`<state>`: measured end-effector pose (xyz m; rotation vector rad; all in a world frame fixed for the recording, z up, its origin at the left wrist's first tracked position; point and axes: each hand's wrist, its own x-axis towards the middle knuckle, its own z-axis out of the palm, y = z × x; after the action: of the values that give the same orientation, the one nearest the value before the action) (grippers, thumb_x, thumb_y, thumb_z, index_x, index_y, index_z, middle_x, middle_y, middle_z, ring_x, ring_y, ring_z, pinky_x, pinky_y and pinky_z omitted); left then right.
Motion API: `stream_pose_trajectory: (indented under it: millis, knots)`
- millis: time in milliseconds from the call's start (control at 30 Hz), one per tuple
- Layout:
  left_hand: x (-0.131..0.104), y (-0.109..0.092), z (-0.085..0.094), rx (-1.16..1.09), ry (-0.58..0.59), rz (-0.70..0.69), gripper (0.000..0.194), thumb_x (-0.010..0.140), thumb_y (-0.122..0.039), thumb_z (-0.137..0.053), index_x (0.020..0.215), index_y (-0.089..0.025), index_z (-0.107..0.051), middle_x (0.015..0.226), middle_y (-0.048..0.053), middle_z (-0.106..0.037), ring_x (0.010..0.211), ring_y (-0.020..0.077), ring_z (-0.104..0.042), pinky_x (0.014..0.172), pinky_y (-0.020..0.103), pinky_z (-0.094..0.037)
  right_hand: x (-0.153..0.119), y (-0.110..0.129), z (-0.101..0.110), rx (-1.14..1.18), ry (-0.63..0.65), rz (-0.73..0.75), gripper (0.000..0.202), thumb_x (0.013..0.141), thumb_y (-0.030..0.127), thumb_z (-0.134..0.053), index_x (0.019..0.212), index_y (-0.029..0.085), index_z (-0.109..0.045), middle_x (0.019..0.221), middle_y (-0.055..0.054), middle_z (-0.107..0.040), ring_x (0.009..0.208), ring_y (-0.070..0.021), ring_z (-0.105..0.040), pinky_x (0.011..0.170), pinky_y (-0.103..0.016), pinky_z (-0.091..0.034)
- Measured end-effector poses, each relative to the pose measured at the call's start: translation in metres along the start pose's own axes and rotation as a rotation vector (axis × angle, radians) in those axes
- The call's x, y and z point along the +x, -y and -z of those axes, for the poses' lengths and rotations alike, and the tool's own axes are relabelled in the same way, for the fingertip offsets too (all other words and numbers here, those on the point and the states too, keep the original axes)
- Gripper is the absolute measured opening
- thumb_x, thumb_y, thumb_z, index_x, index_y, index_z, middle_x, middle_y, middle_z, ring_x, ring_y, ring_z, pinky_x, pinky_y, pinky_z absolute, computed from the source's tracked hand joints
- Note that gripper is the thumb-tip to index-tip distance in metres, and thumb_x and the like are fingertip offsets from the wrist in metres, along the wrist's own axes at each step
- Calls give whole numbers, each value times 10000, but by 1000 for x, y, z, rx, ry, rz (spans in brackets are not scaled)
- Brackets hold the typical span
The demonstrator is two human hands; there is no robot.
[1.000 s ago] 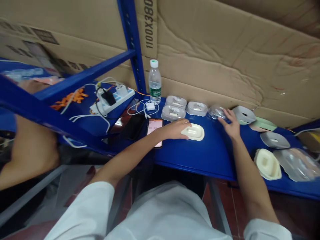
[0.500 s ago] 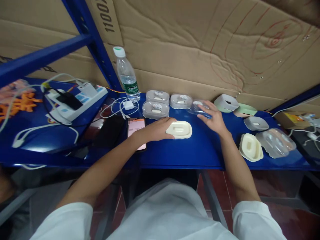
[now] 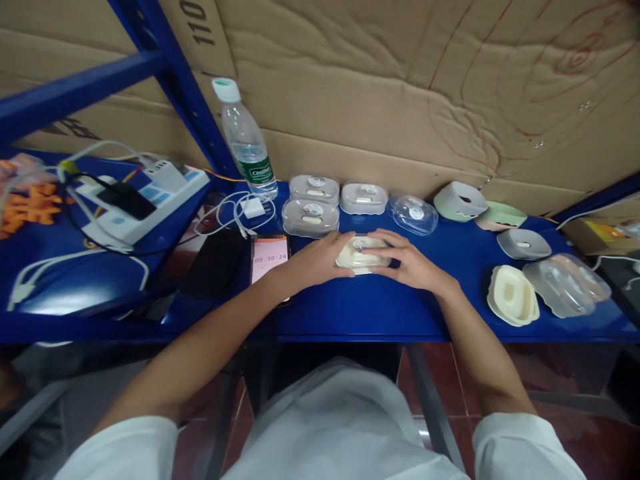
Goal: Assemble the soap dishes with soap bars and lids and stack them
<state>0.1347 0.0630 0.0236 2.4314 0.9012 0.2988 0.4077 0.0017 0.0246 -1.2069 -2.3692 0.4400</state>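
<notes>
A cream soap dish (image 3: 350, 255) sits in front of me on the blue table, with a clear lid (image 3: 361, 245) bearing a round sticker over it. My left hand (image 3: 320, 260) grips the dish's left end. From the right, my right hand (image 3: 405, 260) has its fingers spread across the lid and around its right end. The fingers partly hide both pieces, so I cannot tell whether the lid is seated. Just behind stand lidded grey soap dishes (image 3: 311, 219), and to their right lie loose clear lids (image 3: 416, 215).
A phone (image 3: 270, 257) showing a timer lies by my left forearm. Behind it are a white charger (image 3: 253, 207) and a water bottle (image 3: 249, 147). At right are a cream dish (image 3: 510, 293), a grey dish (image 3: 524, 245) and translucent covers (image 3: 560, 287). A power strip (image 3: 145, 203) is at left.
My right hand has brought a clear lid from the back row toward me and onto the cream soap dish. My left hand stays on the dish. The view has shifted slightly.
</notes>
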Motion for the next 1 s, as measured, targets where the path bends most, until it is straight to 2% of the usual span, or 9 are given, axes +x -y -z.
stream_pose_trajectory:
  millis: [67, 167, 300, 467, 600, 667, 833, 900, 1000]
  knots:
    - [0, -1, 1, -13, 6, -7, 882, 903, -435, -771, 1647, -254, -333, 1628, 174, -489, 1443, 393, -559, 1153, 516, -476, -1, 0, 4, 43, 29, -30, 644, 962, 431, -768, 1566, 377, -551, 1690, -62, -454, 1577, -319, -415, 1280, -544, -400]
    - [1, 1, 1, -23, 5, -25, 917, 903, -420, -762, 1668, -245, -288, 1641, 164, -476, 1474, 374, -525, 1178, 495, -455, -5, -7, 16, 80, 45, -43, 563, 1015, 444, -689, 1559, 377, -558, 1625, -38, -546, 1530, -281, -491, 1276, -501, -422]
    - [-1, 8, 4, 15, 77, -84, 660, 919, -430, -732, 1515, -227, -533, 1577, 141, -532, 1449, 348, -548, 1206, 456, -437, -13, -30, 30, -29, -42, -138, 486, 1020, 478, -664, 1484, 334, -643, 1533, -55, -639, 1475, -300, -555, 1275, -538, -411]
    - [-5, 14, 6, 58, 138, -139, 515, 921, -398, -717, 1404, -237, -635, 1755, 147, -306, 1593, 373, -374, 1273, 498, -366, -29, -57, 45, -200, -142, -237, 504, 1028, 476, -616, 1488, 273, -636, 1568, -111, -603, 1498, -321, -527, 1259, -569, -409]
    - [-1, 15, 3, 46, 152, -151, 577, 890, -427, -757, 1419, -246, -613, 1685, 159, -434, 1520, 354, -496, 1219, 497, -446, -30, -85, 77, -485, -403, -560, 621, 981, 326, -613, 1582, 197, -522, 1678, -170, -455, 1583, -356, -394, 1292, -642, -296]
    - [0, 15, 4, 36, 131, -161, 549, 874, -457, -778, 1365, -247, -648, 1623, 149, -510, 1466, 350, -556, 1194, 494, -476, -25, -100, 98, -549, -437, -732, 612, 934, 269, -631, 1538, 183, -574, 1620, -189, -529, 1544, -398, -442, 1264, -695, -293]
    - [-3, 7, 24, -2, -62, -208, 388, 919, -532, -744, 1193, -259, -709, 1608, 122, -528, 1474, 335, -545, 1236, 509, -432, -21, -102, 126, -541, -511, -798, 476, 1021, 290, -504, 1412, 88, -686, 1350, -248, -726, 1285, -410, -672, 1120, -594, -475]
    - [-6, 1, 37, -15, -239, -232, 320, 947, -524, -721, 1147, -275, -701, 1597, 92, -543, 1464, 315, -553, 1242, 503, -431, -28, -77, 112, -568, -587, -744, 491, 1077, 331, -438, 1470, 125, -649, 1439, -210, -686, 1357, -382, -623, 1164, -565, -427]
    - [-10, -5, 55, -20, -528, -231, 254, 961, -463, -724, 1124, -271, -691, 1531, 83, -599, 1430, 293, -586, 1231, 492, -450, -38, -16, 58, -590, -562, -544, 434, 1097, 378, -468, 1473, 274, -657, 1440, -99, -704, 1364, -350, -607, 1182, -572, -381]
